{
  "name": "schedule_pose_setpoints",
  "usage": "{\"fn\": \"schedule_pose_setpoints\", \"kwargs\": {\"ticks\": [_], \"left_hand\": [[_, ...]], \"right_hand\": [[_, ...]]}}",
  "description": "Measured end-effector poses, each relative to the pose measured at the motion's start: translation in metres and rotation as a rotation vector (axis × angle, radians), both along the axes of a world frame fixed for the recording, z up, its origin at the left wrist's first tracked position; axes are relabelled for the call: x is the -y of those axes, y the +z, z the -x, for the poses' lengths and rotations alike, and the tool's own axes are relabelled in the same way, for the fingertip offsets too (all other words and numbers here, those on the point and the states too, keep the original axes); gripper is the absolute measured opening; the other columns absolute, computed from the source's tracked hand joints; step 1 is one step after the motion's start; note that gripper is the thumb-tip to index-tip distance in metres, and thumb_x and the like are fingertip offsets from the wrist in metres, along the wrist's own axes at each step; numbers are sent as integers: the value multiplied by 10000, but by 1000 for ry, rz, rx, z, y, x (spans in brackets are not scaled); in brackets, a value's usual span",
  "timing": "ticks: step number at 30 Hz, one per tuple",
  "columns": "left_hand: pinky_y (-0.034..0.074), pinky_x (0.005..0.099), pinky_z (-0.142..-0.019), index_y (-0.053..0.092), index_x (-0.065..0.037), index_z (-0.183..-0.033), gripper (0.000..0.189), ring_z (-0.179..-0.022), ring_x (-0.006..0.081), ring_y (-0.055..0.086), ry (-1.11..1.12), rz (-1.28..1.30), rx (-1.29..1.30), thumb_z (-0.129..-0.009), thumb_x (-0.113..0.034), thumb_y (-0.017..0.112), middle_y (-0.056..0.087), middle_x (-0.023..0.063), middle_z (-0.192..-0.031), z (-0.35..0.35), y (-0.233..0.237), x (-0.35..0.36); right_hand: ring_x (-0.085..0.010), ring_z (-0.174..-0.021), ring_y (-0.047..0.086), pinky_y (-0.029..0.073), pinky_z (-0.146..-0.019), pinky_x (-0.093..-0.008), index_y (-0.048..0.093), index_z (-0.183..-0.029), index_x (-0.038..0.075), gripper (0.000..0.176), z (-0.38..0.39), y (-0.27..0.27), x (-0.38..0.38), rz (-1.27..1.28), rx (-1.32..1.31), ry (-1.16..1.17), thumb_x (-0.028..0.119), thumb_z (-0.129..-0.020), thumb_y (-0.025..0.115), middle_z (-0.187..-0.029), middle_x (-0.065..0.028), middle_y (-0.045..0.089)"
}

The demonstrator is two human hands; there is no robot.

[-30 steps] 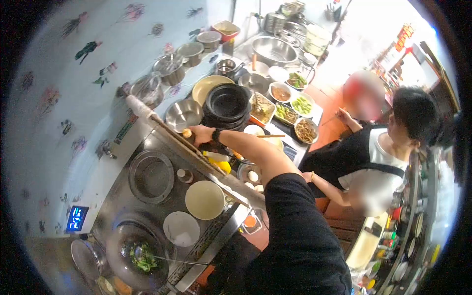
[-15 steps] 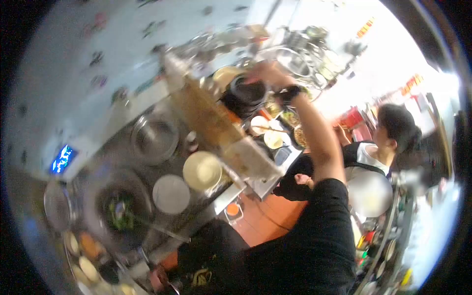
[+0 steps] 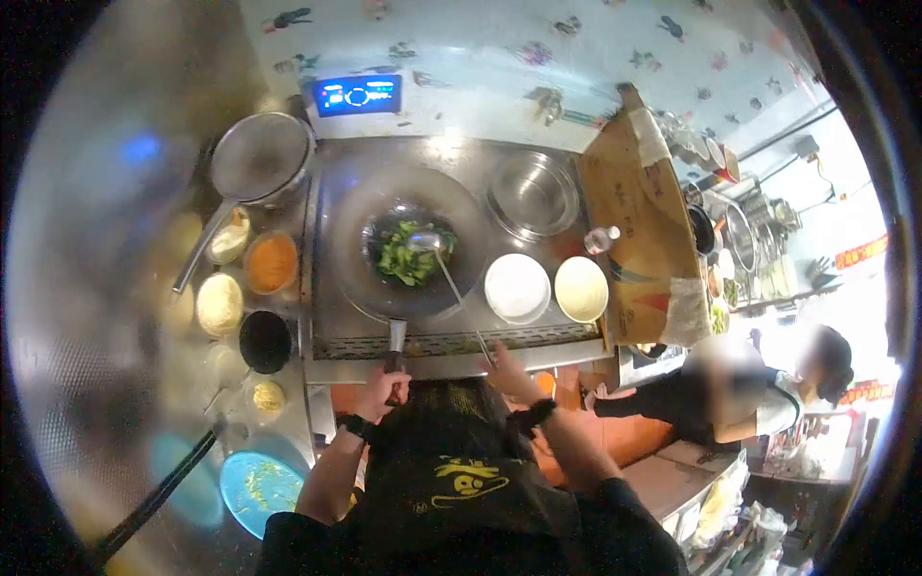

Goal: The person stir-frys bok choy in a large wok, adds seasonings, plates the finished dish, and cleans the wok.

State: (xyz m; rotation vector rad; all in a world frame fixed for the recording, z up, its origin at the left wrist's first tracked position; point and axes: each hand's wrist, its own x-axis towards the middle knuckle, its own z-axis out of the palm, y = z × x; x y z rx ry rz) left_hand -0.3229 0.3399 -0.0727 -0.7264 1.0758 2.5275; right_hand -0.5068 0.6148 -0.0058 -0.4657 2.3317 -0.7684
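A dark wok (image 3: pixel 408 252) with green vegetables (image 3: pixel 401 255) sits on the steel stove straight ahead. My left hand (image 3: pixel 381 386) is closed around the end of the wok handle at the stove's near edge. My right hand (image 3: pixel 509 372) grips the end of a long metal ladle (image 3: pixel 449 278) whose bowl rests over the greens. I wear black sleeves, a dark apron and a black band on each wrist.
Two pale bowls (image 3: pixel 519 287) (image 3: pixel 581 288) and a steel basin (image 3: pixel 534 196) stand right of the wok. Several seasoning bowls (image 3: pixel 271 262) and a strainer (image 3: pixel 259 159) lie on the left. A cardboard screen (image 3: pixel 642 233) walls the stove's right side. A person in an apron (image 3: pixel 740 398) stands at right.
My view has swung from the side counter back to the stove. My right hand left the counter beyond the cardboard and took the ladle; my left hand now holds the wok handle.
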Motion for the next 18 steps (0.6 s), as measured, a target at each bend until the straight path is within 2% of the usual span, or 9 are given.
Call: {"fn": "schedule_pose_setpoints", "kwargs": {"ticks": [2,4,6,7,8,10,13,16,18], "left_hand": [[432,306,-451,550,-50,-766,151,-469,153,529,68,-42,23,-871,-92,650,537,39,-607,10,41,2],[439,311,-463,557,-47,-725,183,-469,158,532,124,-96,48,-873,-99,651,545,46,-602,22,56,10],[442,312,-469,564,-44,-700,202,-469,161,535,42,-45,134,-872,-99,653,556,58,-597,20,45,11],[447,305,-476,574,-38,-709,189,-468,159,537,80,-105,121,-871,-92,655,557,61,-597,20,44,11],[447,305,-476,574,-38,-709,189,-468,159,537,68,-105,130,-871,-92,655,557,61,-597,19,49,13],[449,309,-478,573,-33,-722,176,-466,162,539,73,-42,166,-871,-79,655,565,66,-607,26,63,13],[452,320,-496,565,-35,-751,154,-483,164,546,44,-24,191,-873,-65,654,556,58,-618,29,71,11],[457,317,-504,562,-51,-765,158,-504,156,542,29,19,227,-889,-97,649,558,43,-638,29,63,11],[456,309,-508,563,-65,-766,173,-518,149,537,16,-1,271,-906,-128,643,567,34,-658,25,59,16]], "right_hand": [[-430,-1230,542,436,-1007,-486,410,-1452,52,538,-18,-3,41,-69,164,-19,271,-986,567,-1329,-315,538],[-470,-1079,599,481,-904,-520,426,-1454,93,487,-21,-6,61,106,-208,-134,249,-998,500,-1174,-329,608],[-471,-897,642,513,-763,-535,422,-1464,138,500,-10,33,52,-33,-191,-62,160,-971,501,-975,-293,667],[-447,-755,659,516,-680,-539,433,-1464,159,519,-9,47,43,-126,-355,42,114,-951,498,-826,-238,684],[-428,-702,655,515,-629,-526,442,-1461,167,530,-13,44,28,-64,-486,89,99,-940,501,-797,-234,678],[-430,-671,644,505,-597,-532,452,-1452,163,515,-17,58,9,-59,-440,170,103,-942,489,-764,-235,667],[-431,-674,651,506,-584,-532,461,-1440,138,517,-9,65,47,-92,-413,235,97,-926,496,-783,-246,672],[-436,-712,659,513,-634,-542,469,-1430,119,531,27,50,76,-111,-493,211,92,-901,506,-808,-247,679],[-435,-712,659,514,-635,-541,469,-1430,121,545,23,73,52,-95,-456,154,87,-887,511,-808,-245,679]]}}
